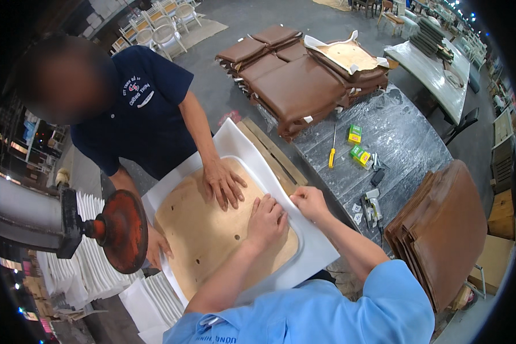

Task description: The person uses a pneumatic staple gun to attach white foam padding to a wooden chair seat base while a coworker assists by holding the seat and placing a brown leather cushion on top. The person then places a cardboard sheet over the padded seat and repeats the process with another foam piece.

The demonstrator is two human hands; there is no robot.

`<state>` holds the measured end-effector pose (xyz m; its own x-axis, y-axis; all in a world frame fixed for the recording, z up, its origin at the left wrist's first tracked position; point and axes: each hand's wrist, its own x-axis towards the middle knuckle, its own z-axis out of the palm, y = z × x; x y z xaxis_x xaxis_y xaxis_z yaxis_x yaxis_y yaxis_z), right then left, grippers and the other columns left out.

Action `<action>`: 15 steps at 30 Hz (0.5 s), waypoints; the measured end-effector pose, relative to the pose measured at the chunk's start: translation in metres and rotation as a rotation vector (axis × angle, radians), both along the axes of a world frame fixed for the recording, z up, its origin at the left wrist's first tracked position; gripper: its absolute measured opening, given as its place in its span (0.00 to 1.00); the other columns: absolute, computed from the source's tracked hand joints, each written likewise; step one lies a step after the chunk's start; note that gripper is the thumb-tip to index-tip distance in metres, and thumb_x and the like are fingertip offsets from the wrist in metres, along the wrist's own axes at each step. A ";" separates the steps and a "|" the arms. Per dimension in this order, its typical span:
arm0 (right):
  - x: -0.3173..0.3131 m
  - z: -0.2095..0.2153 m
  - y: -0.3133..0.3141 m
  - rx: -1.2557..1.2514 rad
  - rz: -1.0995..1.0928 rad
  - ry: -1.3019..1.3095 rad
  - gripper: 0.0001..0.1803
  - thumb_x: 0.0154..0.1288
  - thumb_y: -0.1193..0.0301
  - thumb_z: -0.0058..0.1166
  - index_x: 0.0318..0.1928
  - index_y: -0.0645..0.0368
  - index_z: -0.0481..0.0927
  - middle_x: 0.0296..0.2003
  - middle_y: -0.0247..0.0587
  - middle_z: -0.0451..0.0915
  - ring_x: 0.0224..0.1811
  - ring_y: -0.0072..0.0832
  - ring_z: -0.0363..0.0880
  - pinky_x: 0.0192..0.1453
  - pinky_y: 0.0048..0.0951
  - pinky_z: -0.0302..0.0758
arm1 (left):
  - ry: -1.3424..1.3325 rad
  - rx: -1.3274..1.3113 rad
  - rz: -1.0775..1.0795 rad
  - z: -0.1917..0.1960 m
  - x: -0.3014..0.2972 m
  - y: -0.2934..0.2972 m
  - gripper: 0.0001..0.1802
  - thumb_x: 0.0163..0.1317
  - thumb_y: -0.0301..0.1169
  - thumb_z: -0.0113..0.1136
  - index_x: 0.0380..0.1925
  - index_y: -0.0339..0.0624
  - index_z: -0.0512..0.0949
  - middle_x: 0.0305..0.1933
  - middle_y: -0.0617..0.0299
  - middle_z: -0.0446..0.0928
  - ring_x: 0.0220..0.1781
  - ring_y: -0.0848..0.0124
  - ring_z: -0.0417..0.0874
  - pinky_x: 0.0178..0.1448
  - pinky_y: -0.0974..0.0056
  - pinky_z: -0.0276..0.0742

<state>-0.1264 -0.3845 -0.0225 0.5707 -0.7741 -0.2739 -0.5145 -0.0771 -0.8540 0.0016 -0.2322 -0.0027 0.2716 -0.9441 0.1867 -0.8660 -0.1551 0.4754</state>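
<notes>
At far left, a round red press head [122, 230] hangs above stacked white covers [94, 269], while a co-worker in a dark blue shirt lays a hand [223, 182] flat on a plywood seat board [200, 229] resting on white upholstery material [315, 252] at the desk's [401, 137] edge. The left hand [265, 221] presses palm-down on the board, grip released, and just beside it the right hand [308, 202] pinches the white material's folded rim. Farther right lie a yellow screwdriver [331, 156], 2 green boxes [359, 155] and stacked brown seat cushions [441, 229].

Light blue short sleeves, bare forearms
</notes>
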 end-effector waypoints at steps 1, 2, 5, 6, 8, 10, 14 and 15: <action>0.000 0.003 0.002 0.008 0.002 0.012 0.12 0.70 0.64 0.72 0.43 0.61 0.93 0.35 0.51 0.92 0.37 0.39 0.92 0.46 0.41 0.85 | 0.013 0.002 0.007 0.002 -0.002 0.001 0.12 0.72 0.36 0.68 0.48 0.41 0.84 0.63 0.51 0.80 0.80 0.44 0.74 0.83 0.32 0.64; 0.001 0.005 0.003 0.018 0.005 0.025 0.12 0.69 0.65 0.72 0.43 0.61 0.93 0.35 0.51 0.92 0.37 0.39 0.93 0.46 0.41 0.85 | 0.027 0.004 0.015 0.004 -0.002 0.001 0.12 0.71 0.36 0.68 0.47 0.41 0.84 0.62 0.51 0.80 0.80 0.44 0.74 0.83 0.32 0.65; 0.001 -0.002 0.002 0.013 -0.015 -0.036 0.11 0.69 0.67 0.72 0.40 0.63 0.92 0.30 0.48 0.91 0.31 0.31 0.88 0.40 0.39 0.83 | -0.005 0.009 -0.018 -0.003 0.004 0.003 0.12 0.71 0.36 0.69 0.47 0.41 0.84 0.62 0.51 0.80 0.79 0.45 0.74 0.83 0.32 0.65; 0.000 -0.003 0.002 0.012 -0.010 -0.015 0.11 0.69 0.66 0.72 0.40 0.63 0.93 0.31 0.49 0.91 0.33 0.33 0.90 0.42 0.40 0.83 | -0.005 0.010 -0.024 -0.004 0.004 0.004 0.12 0.71 0.36 0.69 0.47 0.41 0.84 0.62 0.51 0.80 0.79 0.44 0.74 0.83 0.32 0.65; 0.001 -0.005 0.000 0.011 0.002 0.025 0.12 0.69 0.64 0.72 0.42 0.61 0.93 0.34 0.51 0.92 0.36 0.38 0.93 0.46 0.41 0.85 | -0.007 0.013 -0.034 -0.007 0.007 0.006 0.12 0.71 0.36 0.69 0.47 0.41 0.83 0.63 0.50 0.80 0.79 0.44 0.74 0.82 0.31 0.65; 0.000 -0.011 0.000 0.019 -0.001 0.006 0.12 0.68 0.64 0.73 0.42 0.61 0.93 0.34 0.51 0.92 0.36 0.38 0.93 0.46 0.40 0.85 | -0.001 0.009 -0.035 -0.007 0.005 0.005 0.13 0.71 0.36 0.69 0.49 0.40 0.83 0.63 0.50 0.79 0.79 0.43 0.74 0.82 0.31 0.65; -0.007 -0.021 -0.007 0.071 0.044 0.038 0.12 0.67 0.65 0.74 0.42 0.61 0.93 0.35 0.49 0.93 0.36 0.33 0.92 0.46 0.39 0.85 | 0.021 -0.013 -0.052 -0.006 0.003 0.002 0.15 0.70 0.33 0.71 0.52 0.39 0.83 0.64 0.48 0.79 0.79 0.41 0.73 0.82 0.31 0.65; -0.023 -0.036 -0.014 0.157 0.027 -0.034 0.13 0.68 0.66 0.74 0.46 0.61 0.92 0.36 0.44 0.93 0.38 0.28 0.90 0.45 0.34 0.84 | 0.036 -0.059 -0.086 -0.007 -0.001 -0.006 0.15 0.69 0.30 0.71 0.54 0.39 0.83 0.65 0.48 0.78 0.78 0.41 0.74 0.82 0.31 0.64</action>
<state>-0.1496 -0.3987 -0.0589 0.6015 -0.7077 -0.3705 -0.4849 0.0451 -0.8734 0.0001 -0.2378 -0.0093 0.1976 -0.9518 0.2347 -0.8572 -0.0517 0.5123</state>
